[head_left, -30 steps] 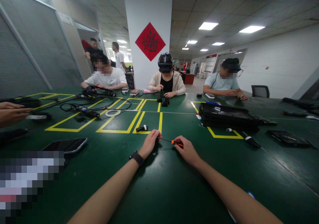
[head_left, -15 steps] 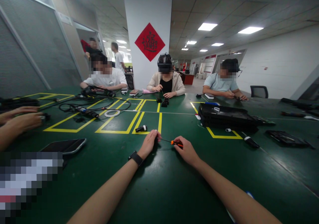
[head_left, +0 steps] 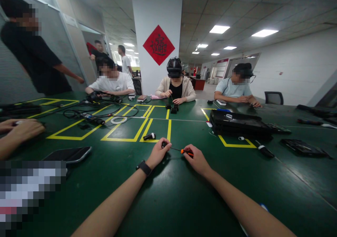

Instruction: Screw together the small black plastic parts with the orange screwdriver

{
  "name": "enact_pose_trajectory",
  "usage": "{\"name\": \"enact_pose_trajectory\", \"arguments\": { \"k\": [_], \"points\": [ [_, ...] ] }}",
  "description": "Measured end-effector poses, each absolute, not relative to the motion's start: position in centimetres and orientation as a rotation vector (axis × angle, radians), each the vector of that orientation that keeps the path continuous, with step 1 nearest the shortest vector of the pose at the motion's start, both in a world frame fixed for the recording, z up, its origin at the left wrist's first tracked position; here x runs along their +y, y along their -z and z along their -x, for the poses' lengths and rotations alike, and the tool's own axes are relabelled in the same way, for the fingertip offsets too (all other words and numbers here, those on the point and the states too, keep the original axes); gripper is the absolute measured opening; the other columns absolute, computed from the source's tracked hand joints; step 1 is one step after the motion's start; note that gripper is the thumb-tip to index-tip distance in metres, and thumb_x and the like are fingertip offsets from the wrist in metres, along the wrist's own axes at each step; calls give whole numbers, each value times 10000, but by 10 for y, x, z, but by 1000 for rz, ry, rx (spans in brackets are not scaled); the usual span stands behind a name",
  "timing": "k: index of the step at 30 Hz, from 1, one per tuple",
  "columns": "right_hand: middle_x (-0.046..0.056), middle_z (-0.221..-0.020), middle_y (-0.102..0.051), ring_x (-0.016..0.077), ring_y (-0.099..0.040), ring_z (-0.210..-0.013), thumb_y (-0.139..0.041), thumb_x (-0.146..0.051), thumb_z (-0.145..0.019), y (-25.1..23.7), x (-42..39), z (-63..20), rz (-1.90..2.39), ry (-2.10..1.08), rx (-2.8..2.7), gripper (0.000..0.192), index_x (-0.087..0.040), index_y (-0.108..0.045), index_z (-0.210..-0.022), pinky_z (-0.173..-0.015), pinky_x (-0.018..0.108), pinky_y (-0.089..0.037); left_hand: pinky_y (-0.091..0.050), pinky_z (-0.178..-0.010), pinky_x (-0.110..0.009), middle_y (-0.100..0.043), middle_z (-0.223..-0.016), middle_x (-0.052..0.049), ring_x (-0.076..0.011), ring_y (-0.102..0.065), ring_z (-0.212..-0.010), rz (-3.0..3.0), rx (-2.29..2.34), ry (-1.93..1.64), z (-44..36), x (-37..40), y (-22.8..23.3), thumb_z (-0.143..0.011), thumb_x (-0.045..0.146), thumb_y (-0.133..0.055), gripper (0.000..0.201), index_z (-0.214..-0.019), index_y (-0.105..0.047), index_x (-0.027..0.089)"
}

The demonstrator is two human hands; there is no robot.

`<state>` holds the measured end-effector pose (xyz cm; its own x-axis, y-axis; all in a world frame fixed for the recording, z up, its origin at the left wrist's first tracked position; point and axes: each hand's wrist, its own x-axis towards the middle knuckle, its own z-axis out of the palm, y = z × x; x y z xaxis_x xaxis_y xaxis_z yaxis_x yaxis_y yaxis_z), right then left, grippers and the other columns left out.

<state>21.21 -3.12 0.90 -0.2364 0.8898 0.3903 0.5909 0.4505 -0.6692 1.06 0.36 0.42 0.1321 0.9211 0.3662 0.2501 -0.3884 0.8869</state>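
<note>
Left hand (head_left: 158, 152) pinches a small black part (head_left: 164, 144) against the green table (head_left: 168, 195); right hand (head_left: 196, 158) grips the orange-handled screwdriver (head_left: 181, 150), its tip at the part. Best done with the part pinned flat and the shaft kept in line.

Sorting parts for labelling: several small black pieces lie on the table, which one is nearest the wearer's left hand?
The small black part at the left hand's fingertips, where the screwdriver tip points. The capped black cylinder lies apart by the yellow tape.
</note>
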Motion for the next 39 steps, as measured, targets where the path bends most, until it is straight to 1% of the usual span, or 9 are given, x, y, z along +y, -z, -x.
{"name": "enact_pose_trajectory", "arguments": {
  "k": [4, 8, 18, 21, 25, 30, 34, 36, 39],
  "points": [
    [56, -944, -571, 160, -526, -877, -479, -226, -794, -8, -30, -212, 1263, -523, -1924, 200, -182, -570, -967, -801, 314, -418, -390, -638, -253, -538, -663, 25, -123, -508, -618, -1755, 1135, -1287, -11, 3, -4, -763, 383, -504, 200, -798, -516, 186],
    [51, -879, -577, 165, -511, -855, -449, -215, -814, -10, -29, -212, 1252, -463, -1978, 168, -179, -605, -867, -797, 323, -402, -393, -643, -254, -545, -680, 22, -124, -512, -628, -1742, 1123, -1284, -11, 2, -6, -761, 375, -505, 193, -798, -519, 186],
    [28, -888, -567, 164, -498, -857, -545, -216, -749, -11, -33, -212, 1231, -421, -1967, 139, -192, -565, -884, -785, 308, -394, -393, -670, -257, -551, -720, 12, -130, -507, -667, -1760, 1136, -1287, -11, 2, -6, -749, 330, -520, 155, -810, -528, 187],
    [42, -877, -572, 168, -492, -860, -480, -251, -806, -9, -30, -212, 1275, -412, -1976, 145, -184, -587, -878, -786, 312, -385, -394, -677, -258, -549, -718, 11, -133, -506, -675, -1742, 1143, -1283, -11, 1, -7, -738, 313, -525, 145, -805, -532, 185],
    [48, -852, -571, 163, -488, -862, -362, -216, -866, -7, -27, -214, 1252, -399, -2025, 252, -178, -606, -814, -812, 316, -367, -396, -687, -259, -554, -739, 7, -137, -510, -696, -1736, 1141, -1291, -11, 2, -7, -730, 302, -531, 141, -807, -535, 184],
    [40, -887, -556, 165, -484, -865, -457, -201, -807, -9, -30, -214, 1233, -418, -2019, 141, -188, -579, -877, -795, 308, -378, -393, -670, -252, -555, -729, 12, -128, -506, -671, -1729, 1136, -1296, -10, 3, -5, -735, 315, -535, 149, -813, -534, 188],
    [32, -905, -547, 166, -490, -857, -526, -201, -754, -10, -32, -213, 1240, -449, -1977, 145, -191, -553, -897, -776, 303, -393, -389, -668, -251, -551, -735, 12, -128, -503, -672, -1740, 1138, -1295, -10, 3, -4, -732, 310, -540, 149, -814, -532, 185],
    [33, -916, -551, 166, -491, -872, -517, -219, -768, -9, -32, -212, 1239, -459, -1970, 151, -195, -554, -912, -784, 303, -394, -389, -676, -253, -552, -747, 10, -129, -506, -686, -1755, 1130, -1293, -10, 3, -5, -734, 308, -538, 148, -819, -531, 186],
    [44, -934, -559, 166, -486, -906, -433, -225, -825, -8, -30, -213, 1258, -458, -1955, 185, -196, -568, -949, -815, 308, -384, -391, -683, -256, -552, -747, 10, -131, -508, -691, -1759, 1124, -1288, -10, 2, -6, -737, 296, -533, 139, -824, -532, 188]
  ]
}}
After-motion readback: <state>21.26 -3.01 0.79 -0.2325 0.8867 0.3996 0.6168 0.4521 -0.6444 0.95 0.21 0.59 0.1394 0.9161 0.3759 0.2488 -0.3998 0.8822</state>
